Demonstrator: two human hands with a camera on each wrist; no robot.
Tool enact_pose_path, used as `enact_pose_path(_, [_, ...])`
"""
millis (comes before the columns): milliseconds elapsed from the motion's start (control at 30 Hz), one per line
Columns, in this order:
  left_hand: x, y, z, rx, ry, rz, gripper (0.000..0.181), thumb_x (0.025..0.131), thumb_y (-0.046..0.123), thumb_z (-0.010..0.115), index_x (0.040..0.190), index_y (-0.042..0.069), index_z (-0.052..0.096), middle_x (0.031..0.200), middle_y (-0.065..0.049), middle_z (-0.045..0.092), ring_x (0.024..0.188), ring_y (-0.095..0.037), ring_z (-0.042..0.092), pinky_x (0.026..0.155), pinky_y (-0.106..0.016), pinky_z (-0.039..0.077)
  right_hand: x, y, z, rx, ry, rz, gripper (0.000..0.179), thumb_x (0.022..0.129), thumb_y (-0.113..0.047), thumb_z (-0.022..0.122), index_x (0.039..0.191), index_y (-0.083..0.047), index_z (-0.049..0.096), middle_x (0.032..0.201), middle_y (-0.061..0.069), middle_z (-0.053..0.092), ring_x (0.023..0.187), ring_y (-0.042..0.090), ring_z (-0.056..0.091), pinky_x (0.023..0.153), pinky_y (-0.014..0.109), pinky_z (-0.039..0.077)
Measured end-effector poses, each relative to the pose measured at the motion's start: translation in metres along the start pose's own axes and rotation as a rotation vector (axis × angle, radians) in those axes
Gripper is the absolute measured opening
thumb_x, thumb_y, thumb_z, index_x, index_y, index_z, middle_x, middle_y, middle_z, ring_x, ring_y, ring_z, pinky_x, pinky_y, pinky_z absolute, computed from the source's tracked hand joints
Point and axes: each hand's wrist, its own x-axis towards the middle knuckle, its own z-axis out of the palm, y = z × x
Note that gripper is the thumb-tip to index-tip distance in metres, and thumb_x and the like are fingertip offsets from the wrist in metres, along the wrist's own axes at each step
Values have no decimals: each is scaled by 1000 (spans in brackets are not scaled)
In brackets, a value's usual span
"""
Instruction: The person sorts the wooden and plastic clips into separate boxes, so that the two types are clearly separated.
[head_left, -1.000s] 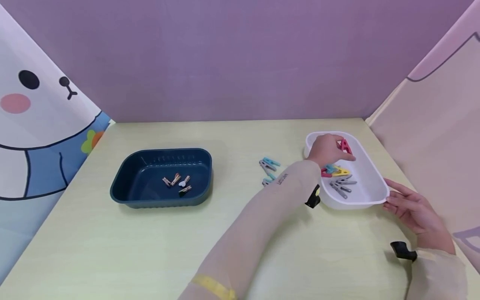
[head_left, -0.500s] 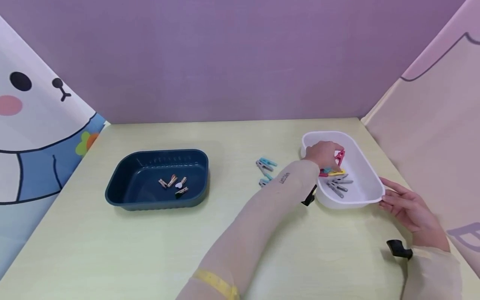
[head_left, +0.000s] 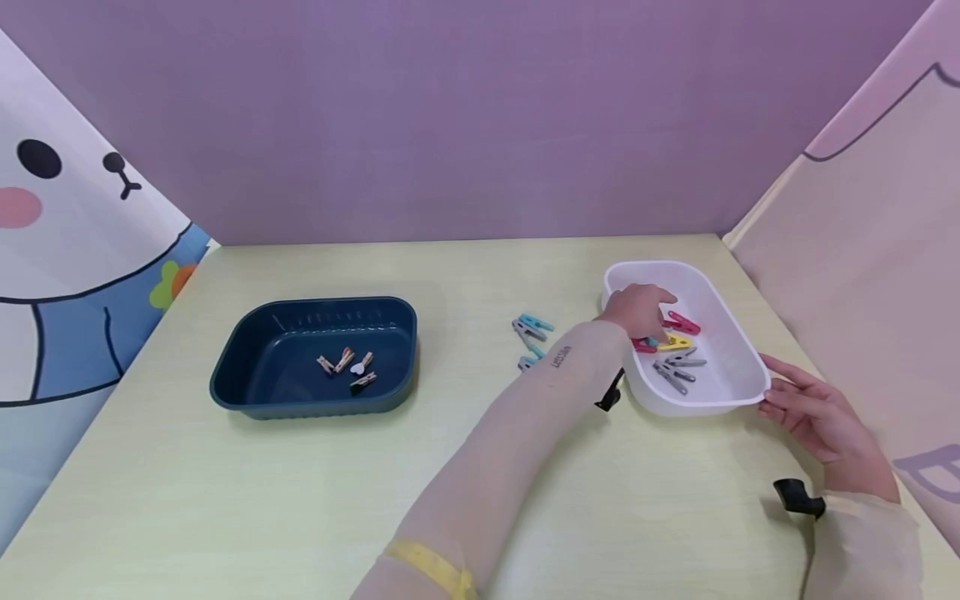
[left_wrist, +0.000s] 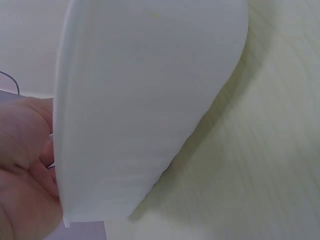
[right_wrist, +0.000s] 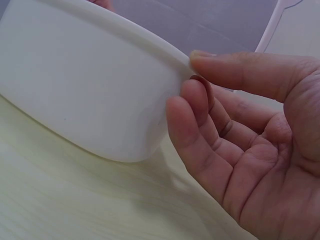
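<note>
My left hand (head_left: 637, 310) reaches over the near-left wall into the white plastic tub (head_left: 731, 379), fingers spread, holding nothing that I can see. Beside its fingertips lies a red clothespin (head_left: 684, 323). Closer in are a yellow clothespin (head_left: 677, 342), another red clothespin (head_left: 643, 345) and some grey clothespins (head_left: 678, 367), with a bit of blue partly hidden by the hand. At the tub's front right corner my right hand (head_left: 821, 417) pinches the rim, thumb on top and fingers curled below, as the right wrist view shows. In the left wrist view the tub wall (left_wrist: 140, 110) hides the fingertips.
A dark blue tub (head_left: 255, 354) with several small wooden clothespins (head_left: 345, 360) stands on the left of the pale table (head_left: 225, 500). Blue and grey clothespins (head_left: 531, 330) lie between the tubs, some partly behind my left forearm. A purple wall (head_left: 465, 125) rises behind.
My left hand lowered the red clothespin into the white tub and let it go; it now lies flat, and the hand has drawn slightly left. My right hand stays on the rim.
</note>
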Motion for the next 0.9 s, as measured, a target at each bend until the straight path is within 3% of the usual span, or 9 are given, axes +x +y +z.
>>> enact_pose_path(167, [-1, -4, -1, -187, 1, 15, 63, 83, 21, 83, 139, 34, 58, 104, 14, 70, 94, 1, 60, 89, -12, 42, 0, 1, 0, 6, -4, -3, 55, 97, 24, 19, 145, 9, 43, 120, 31, 62, 103, 39, 67, 91, 40, 54])
enact_pose_path(433, [-8, -16, -6, -424, 26, 122, 59, 85, 14, 80, 139, 25, 59, 109, 9, 70, 96, 1, 59, 81, -7, 46, 0, -1, 0, 16, 13, -8, 55, 96, 25, 18, 144, 10, 43, 120, 32, 62, 104, 40, 67, 91, 41, 54])
enact_pose_path(700, [-21, -30, -19, -538, 81, 238, 56, 85, 12, 80, 137, 15, 61, 107, 3, 71, 97, -3, 62, 81, -6, 45, -2, -3, 0, 36, 22, 5, 56, 96, 25, 18, 143, 10, 45, 122, 32, 61, 106, 39, 66, 93, 42, 52])
enact_pose_path(900, [-34, -52, -24, -600, 109, 272, 52, 86, 15, 80, 135, 13, 62, 109, 0, 71, 95, -4, 62, 82, -10, 47, 0, -2, 0, 37, 21, 9, 56, 96, 25, 18, 143, 10, 45, 122, 32, 61, 107, 39, 66, 93, 42, 52])
